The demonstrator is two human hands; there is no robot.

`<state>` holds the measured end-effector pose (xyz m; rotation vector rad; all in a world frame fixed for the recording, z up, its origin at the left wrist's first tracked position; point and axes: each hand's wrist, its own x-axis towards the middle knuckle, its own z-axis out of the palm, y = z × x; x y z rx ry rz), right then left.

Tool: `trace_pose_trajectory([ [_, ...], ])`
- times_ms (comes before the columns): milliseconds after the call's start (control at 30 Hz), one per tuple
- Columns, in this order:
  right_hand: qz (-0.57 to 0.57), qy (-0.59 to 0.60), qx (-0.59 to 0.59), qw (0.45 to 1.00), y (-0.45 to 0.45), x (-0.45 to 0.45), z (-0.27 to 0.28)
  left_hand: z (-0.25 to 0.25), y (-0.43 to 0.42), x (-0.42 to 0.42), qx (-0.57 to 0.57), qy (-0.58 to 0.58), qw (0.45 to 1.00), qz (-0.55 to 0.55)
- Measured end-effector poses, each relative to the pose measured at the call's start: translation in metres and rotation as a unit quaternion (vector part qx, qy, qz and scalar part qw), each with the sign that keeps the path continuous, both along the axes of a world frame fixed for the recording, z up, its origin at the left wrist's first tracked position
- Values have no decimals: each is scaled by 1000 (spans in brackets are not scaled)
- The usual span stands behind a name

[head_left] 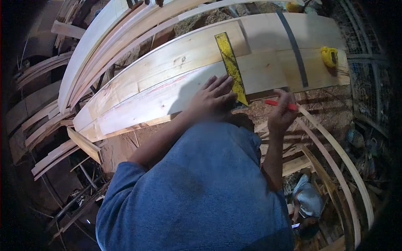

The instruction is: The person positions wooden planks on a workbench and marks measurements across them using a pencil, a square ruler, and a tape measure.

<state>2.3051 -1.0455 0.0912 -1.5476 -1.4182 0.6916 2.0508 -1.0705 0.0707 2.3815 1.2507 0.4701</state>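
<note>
My left hand (217,94) lies with its fingers stretched over a pale wooden board (167,85), touching the edge of a yellow carpenter's square (231,62). The square's marked blade lies crosswise over the board, and its lower end is partly hidden near my hand. Off the board's near edge, my right hand (282,112) is closed around a red pencil (276,103). The pencil's tip points left toward the square. A yellow tape measure (329,57) rests at the board's right end. Between it and the square, a dark grey strip (294,50) crosses the wood.
Curved planks (94,52) are stacked at the far left. Long thin wooden strips (339,161) bend along the right side. A short wooden block (85,144) juts out by the board's left end. Another person (307,200) is at the lower right. Wire mesh (368,50) stands at right.
</note>
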Motion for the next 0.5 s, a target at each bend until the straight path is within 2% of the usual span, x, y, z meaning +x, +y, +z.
trace_pose_trajectory([
  [100, 59, 75, -63, 993, 4, 1, 15, -1, 0, 0, 18, -3, 1000, 2],
  [200, 165, 92, 25, 982, 14, -9, -8, -6, 0, -1, 27, 4, 1000, 1],
  [300, 173, 35, 36, 984, 24, -31, -8, -11, -1, -2, 27, 13, 1000, 1],
  [400, 194, -46, 108, 974, 36, -44, -11, -13, -2, -2, 19, 20, 1000, -1],
  [500, 204, -38, 70, 976, 40, -53, -23, -15, -2, -4, 11, 22, 1000, -5],
])
